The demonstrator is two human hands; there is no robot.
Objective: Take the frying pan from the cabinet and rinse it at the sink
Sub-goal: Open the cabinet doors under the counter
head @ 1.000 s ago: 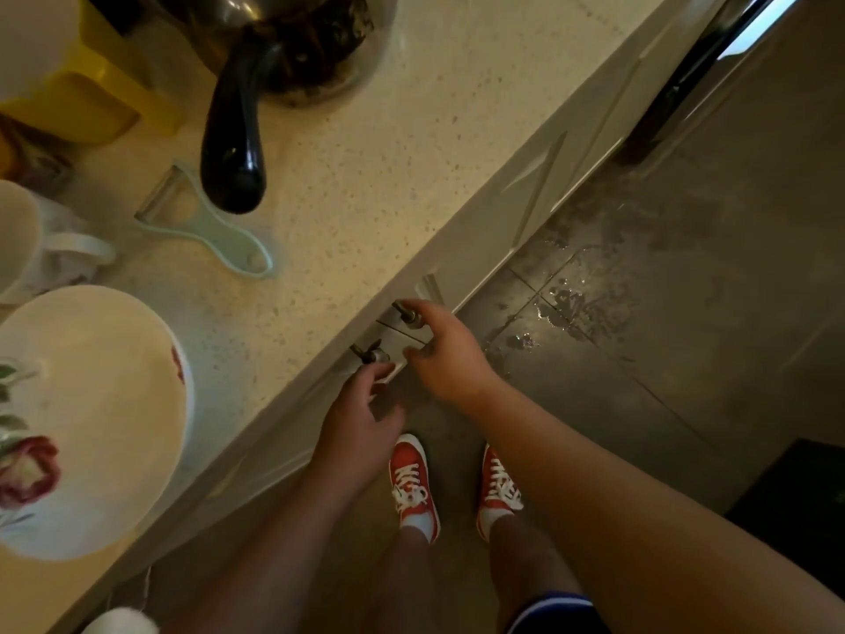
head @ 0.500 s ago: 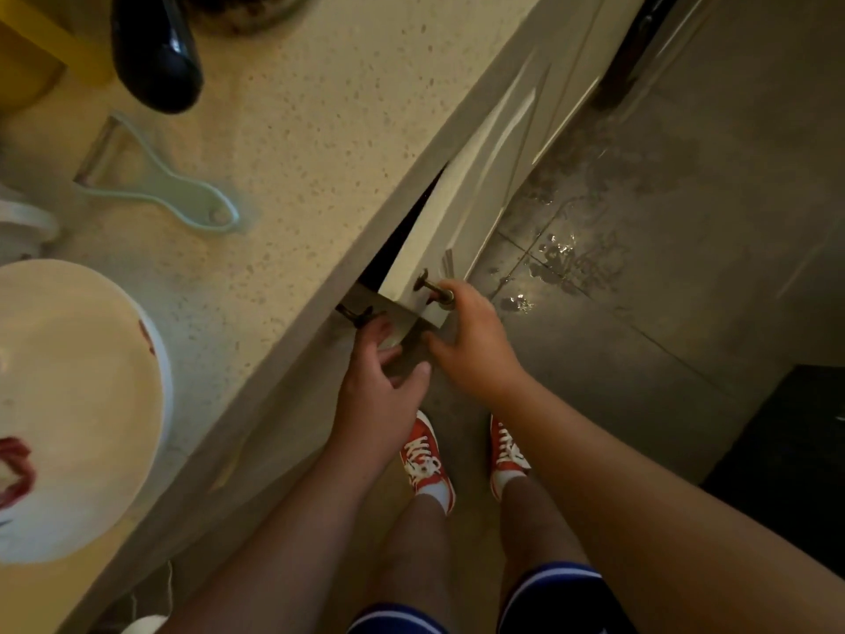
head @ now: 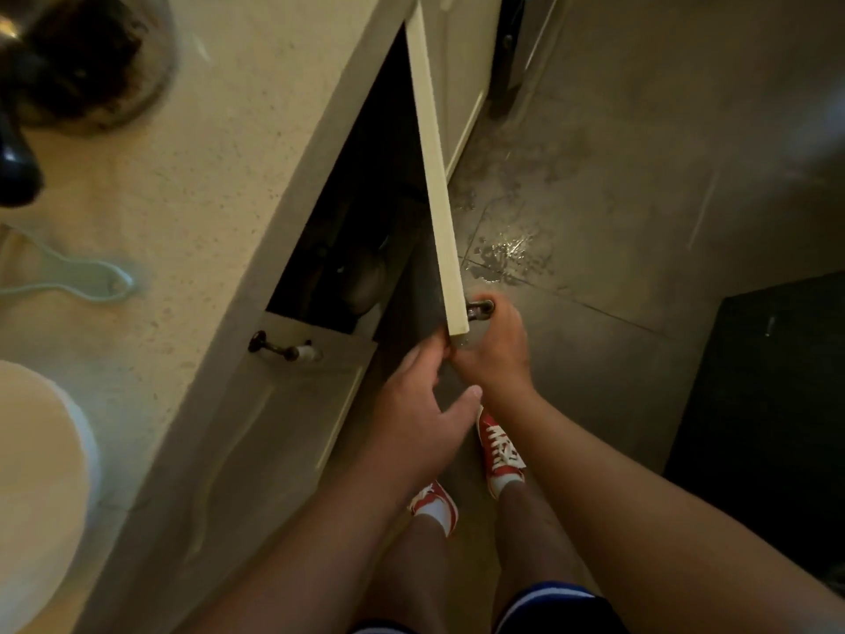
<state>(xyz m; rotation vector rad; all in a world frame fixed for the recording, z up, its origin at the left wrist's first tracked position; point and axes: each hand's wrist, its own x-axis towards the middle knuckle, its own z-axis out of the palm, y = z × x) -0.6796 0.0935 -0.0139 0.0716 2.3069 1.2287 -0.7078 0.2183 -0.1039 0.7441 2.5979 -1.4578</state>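
The cream cabinet door (head: 434, 176) under the counter stands swung out towards me, its top edge in view. My right hand (head: 496, 359) is shut on its dark metal handle (head: 481, 308). My left hand (head: 420, 404) is beside it with fingers apart, its fingertips at the door's lower inner edge. The cabinet's inside (head: 356, 231) is dark; a rounded greyish metal thing (head: 366, 283) shows there, and I cannot tell whether it is the frying pan. The neighbouring left door (head: 283, 427) is closed, its handle (head: 281, 349) free.
On the speckled countertop (head: 228, 130) are a steel pot (head: 87, 52) with a black handle (head: 13, 162), a pale green peeler (head: 82, 276) and a white plate (head: 32, 487). The floor has a wet patch (head: 507, 253) and a dark mat (head: 777, 404). My red shoes (head: 500, 450) stand below.
The right door has swung far out from barely ajar, pulled by my right hand. My left hand let go of the left door's handle and moved over to the open door's edge.
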